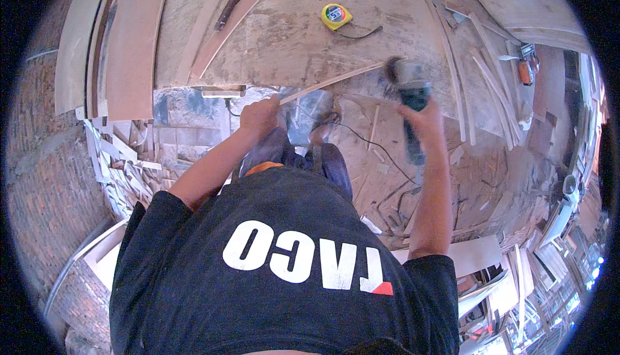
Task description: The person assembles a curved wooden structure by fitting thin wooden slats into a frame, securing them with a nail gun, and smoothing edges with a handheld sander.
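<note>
My left hand (259,117) is closed round the near end of a thin wooden strip (332,81). The strip slants up and to the right, its far end over the worktable (284,51). In my right hand (423,119) is a dark green angle grinder (413,97), gripped round its body. The grinder's round head, blurred by motion, is right by the strip's far end; whether they touch I cannot tell. A yellow tape measure (335,16) lies on the worktable beyond the strip, its dark strap trailing to the right.
Long boards (132,39) lie across the table's left side, with narrow strips (452,71) at the right. An orange power tool (527,70) sits farther right. A dark cord (378,145) runs over the floor below. Wood scraps (126,161) are heaped at left, beside a brick wall (48,155).
</note>
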Tool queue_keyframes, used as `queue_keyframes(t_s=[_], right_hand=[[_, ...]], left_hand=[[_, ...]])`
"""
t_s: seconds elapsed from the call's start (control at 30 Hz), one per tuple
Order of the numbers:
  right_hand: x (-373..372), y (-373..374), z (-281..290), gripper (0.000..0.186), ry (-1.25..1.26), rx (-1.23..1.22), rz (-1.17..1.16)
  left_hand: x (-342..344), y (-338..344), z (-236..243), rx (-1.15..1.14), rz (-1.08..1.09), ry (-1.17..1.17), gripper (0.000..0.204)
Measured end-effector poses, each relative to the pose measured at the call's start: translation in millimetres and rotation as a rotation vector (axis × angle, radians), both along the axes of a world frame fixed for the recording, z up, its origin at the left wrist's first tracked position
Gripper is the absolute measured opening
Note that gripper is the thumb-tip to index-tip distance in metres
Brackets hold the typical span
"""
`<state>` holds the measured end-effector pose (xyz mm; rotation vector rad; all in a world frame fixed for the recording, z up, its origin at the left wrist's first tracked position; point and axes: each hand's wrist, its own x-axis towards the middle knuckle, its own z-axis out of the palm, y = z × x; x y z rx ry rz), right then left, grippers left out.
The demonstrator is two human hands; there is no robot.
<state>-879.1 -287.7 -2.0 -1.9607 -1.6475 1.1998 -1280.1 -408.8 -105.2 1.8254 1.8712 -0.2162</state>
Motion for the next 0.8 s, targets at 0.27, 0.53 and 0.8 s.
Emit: queue_keyframes(t_s=[0.27,0.53,0.8], right_hand=[[-116.1,-64.3,15.6,0.079,-0.231,-0.153,0.335],[-90.0,-39.8,22.7,0.075,-0.319,-0.148,0.277],[-56.2,-10.5,13.5,0.076,-0.307,-0.068,0.215]], left_hand=[[-2.1,-0.5,0.7,-0.028,-0.007,0.009,0.016],[2.8,1.8,6.9,-0.051,0.014,0.001,0.019],[3.1,1.9,9.2,-0.040,0.025,0.006,0.017]])
